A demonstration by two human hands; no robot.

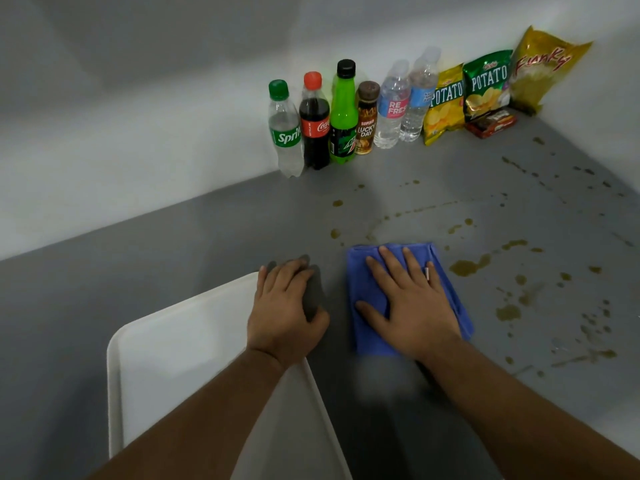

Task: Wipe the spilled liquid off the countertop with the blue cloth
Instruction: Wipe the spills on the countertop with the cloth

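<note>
A folded blue cloth (369, 323) lies flat on the grey countertop (207, 244), and my right hand (412, 306) presses down on it with fingers spread. Brownish spilled liquid (467, 266) dots and streaks the countertop to the right of and beyond the cloth, with a faint curved smear above it. My left hand (284, 310) rests on the far right corner of a white tray (173, 348), fingers curled over its edge, just left of the cloth.
Along the back wall stand several bottles: a Sprite bottle (285, 133), a cola bottle (314, 126), a green soda bottle (343, 116), a coffee bottle (367, 119), water bottles (405, 105). Chip bags (486, 84) and a small red packet (491, 123) sit in the corner.
</note>
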